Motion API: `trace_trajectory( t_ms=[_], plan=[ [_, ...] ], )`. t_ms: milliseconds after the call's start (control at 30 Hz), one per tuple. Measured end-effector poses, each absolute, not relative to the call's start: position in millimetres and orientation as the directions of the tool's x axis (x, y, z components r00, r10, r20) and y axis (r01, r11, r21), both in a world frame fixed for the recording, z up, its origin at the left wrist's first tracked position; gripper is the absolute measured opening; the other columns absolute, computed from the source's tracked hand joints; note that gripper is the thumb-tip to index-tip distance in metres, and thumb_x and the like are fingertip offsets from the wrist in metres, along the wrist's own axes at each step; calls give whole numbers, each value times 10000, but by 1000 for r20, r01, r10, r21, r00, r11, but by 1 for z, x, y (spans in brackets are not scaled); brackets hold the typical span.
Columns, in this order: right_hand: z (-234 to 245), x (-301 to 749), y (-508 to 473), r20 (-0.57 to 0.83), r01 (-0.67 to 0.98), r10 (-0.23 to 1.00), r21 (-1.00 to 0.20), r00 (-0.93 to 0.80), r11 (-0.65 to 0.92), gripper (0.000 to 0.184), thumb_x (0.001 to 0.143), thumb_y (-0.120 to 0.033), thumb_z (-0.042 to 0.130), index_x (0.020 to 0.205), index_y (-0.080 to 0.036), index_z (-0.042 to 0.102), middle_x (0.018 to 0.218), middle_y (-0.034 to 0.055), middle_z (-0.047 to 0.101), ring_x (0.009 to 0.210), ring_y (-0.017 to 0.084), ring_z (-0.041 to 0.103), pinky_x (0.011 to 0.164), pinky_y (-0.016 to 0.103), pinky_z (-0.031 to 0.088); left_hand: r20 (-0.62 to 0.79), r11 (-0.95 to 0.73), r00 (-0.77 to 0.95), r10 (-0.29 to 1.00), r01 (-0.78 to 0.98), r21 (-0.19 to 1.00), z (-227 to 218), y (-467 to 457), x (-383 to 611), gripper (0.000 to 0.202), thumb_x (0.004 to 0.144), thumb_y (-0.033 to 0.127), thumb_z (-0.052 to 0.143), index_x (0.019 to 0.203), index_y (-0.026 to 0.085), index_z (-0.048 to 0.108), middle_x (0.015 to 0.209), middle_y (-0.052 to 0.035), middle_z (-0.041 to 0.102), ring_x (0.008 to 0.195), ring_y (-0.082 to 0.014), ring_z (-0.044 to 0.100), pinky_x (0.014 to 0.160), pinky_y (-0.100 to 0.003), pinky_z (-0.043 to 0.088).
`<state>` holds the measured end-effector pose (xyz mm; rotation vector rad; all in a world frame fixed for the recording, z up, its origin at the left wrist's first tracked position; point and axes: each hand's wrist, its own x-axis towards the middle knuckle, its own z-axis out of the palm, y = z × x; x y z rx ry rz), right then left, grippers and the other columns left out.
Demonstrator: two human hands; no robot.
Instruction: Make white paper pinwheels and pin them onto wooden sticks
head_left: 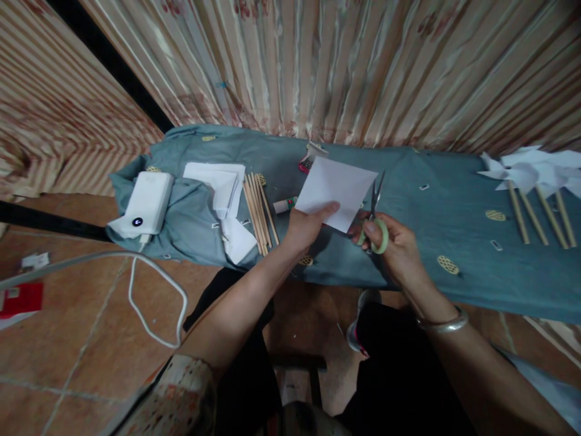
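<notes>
A square sheet of white paper (338, 189) is pinched in my left hand (313, 225), thumb on top, above the cloth-covered table. My right hand (399, 245) grips scissors (379, 233) with pale green handles, their blades pointing away from me beside the sheet's right corner. Whether the blades touch the paper I cannot tell. Just left of the sheet lies a glue stick (285, 204). A small red and clear container (306, 162) shows partly behind the paper's far edge. Several thin wooden sticks (258, 212) lie left of the glue stick.
White paper pieces (231, 188) lie left of the sticks. A white power bank (149, 203) with a cable (157, 257) rests at the left end of the blue-green tablecloth (436, 212). Several white paper pinwheels (540, 172) on sticks lie at the right. A striped curtain (290, 66) hangs behind.
</notes>
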<state>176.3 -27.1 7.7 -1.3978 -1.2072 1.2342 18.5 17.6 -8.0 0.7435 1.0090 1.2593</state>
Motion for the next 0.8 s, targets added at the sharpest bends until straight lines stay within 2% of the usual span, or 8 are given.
trace_trajectory(
  t_ms=[167, 267, 400, 633, 800],
  plan=[
    [8, 181, -43, -228, 139, 951, -969, -210, -202, 467, 695, -589, 733, 963, -210, 684, 785, 51, 732, 633, 154, 630, 539, 258, 482, -136, 81, -99, 986, -428, 900, -3, 30, 7, 281, 610, 294, 808, 810, 149, 674, 927, -76, 730, 876, -214, 674, 770, -335, 527],
    [6, 181, -49, -296, 158, 907, -953, -300, -259, 458, 677, -555, 762, 970, -206, 710, 752, 40, 719, 629, 154, 635, 586, 278, 515, -148, 78, -135, 980, -424, 902, -1, 32, 5, 307, 607, 293, 814, 833, 137, 678, 921, -90, 734, 846, -224, 678, 743, -341, 536],
    [5, 182, -49, -322, 151, 891, -946, -321, -287, 456, 674, -553, 766, 966, -204, 733, 709, 28, 687, 630, 152, 634, 602, 281, 530, -168, 106, -118, 979, -407, 907, -1, 30, 8, 264, 614, 261, 804, 812, 136, 685, 899, -80, 740, 811, -210, 677, 735, -335, 543],
    [8, 178, -47, -298, 152, 906, -953, -299, -264, 471, 650, -582, 768, 928, -203, 745, 652, 25, 675, 568, 142, 603, 537, 269, 515, -192, 143, -78, 978, -413, 899, -5, 26, 13, 228, 643, 225, 790, 826, 130, 693, 910, -93, 738, 802, -200, 677, 761, -339, 544],
    [9, 177, -47, -308, 153, 905, -950, -293, -274, 446, 653, -559, 776, 923, -205, 745, 644, 11, 664, 567, 132, 594, 542, 261, 509, -185, 138, -74, 980, -412, 901, -7, 27, 13, 248, 646, 220, 786, 856, 123, 698, 937, -94, 742, 847, -201, 681, 774, -324, 539]
  ],
)
